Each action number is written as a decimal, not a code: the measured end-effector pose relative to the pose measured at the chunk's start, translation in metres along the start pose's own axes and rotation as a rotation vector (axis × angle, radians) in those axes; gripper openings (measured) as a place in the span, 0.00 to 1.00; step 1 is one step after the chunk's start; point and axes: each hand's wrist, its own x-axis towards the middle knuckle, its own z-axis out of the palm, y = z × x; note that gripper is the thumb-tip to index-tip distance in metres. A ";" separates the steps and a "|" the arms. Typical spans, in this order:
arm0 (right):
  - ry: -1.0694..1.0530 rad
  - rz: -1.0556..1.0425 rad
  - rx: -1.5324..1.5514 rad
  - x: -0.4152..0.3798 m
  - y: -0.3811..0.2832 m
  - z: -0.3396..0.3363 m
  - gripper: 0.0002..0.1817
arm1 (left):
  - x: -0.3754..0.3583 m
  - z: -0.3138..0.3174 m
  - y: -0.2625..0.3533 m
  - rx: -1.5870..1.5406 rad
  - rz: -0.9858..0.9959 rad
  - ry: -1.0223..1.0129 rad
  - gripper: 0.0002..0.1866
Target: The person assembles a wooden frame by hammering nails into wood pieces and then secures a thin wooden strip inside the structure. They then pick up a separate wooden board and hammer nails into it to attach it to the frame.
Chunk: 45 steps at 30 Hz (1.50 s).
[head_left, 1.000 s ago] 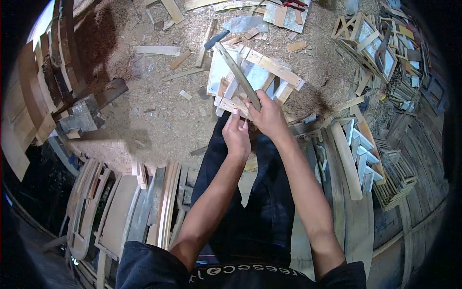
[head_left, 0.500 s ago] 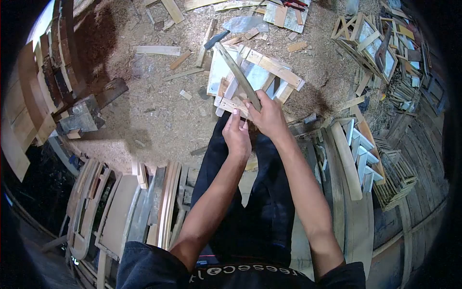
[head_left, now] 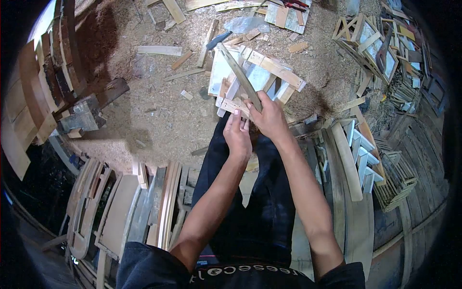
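Note:
My right hand point(head_left: 267, 114) is wrapped round the wooden handle of a hammer point(head_left: 240, 72), whose dark metal head points up and away from me. Close beside it, my left hand point(head_left: 237, 135) has its fingers bent up at the near end of a wooden frame point(head_left: 274, 68). Its fingertips touch the frame's short end strip point(head_left: 233, 106); whether a small nail sits between them is too fine to make out. Pale strips and white panels make up this frame, which lies just beyond my knees. The hammer handle hides part of it.
Wood offcuts point(head_left: 160, 50) and shavings cover the floor. Red-handled pliers point(head_left: 294, 6) lie on a board at the top. Small wooden frames point(head_left: 370, 43) are piled at upper right. Stacked planks point(head_left: 168, 202) stand at lower left, and white angled pieces point(head_left: 361, 149) sit right of me.
Both hands and the hammer keep nearly the same place over the frame. The whole view has shifted very slightly.

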 end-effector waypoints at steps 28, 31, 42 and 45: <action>-0.053 -0.043 0.002 -0.002 0.000 -0.003 0.12 | 0.001 0.000 -0.002 0.016 0.009 -0.030 0.18; -0.051 -0.057 0.029 -0.002 0.003 -0.003 0.11 | 0.001 0.001 -0.002 -0.003 0.016 -0.032 0.18; -0.020 -0.085 0.053 -0.002 0.003 0.000 0.11 | 0.001 -0.001 0.000 0.024 0.004 0.001 0.18; -0.031 -0.051 0.035 -0.003 0.001 -0.001 0.11 | 0.001 -0.002 0.000 0.030 0.009 -0.003 0.18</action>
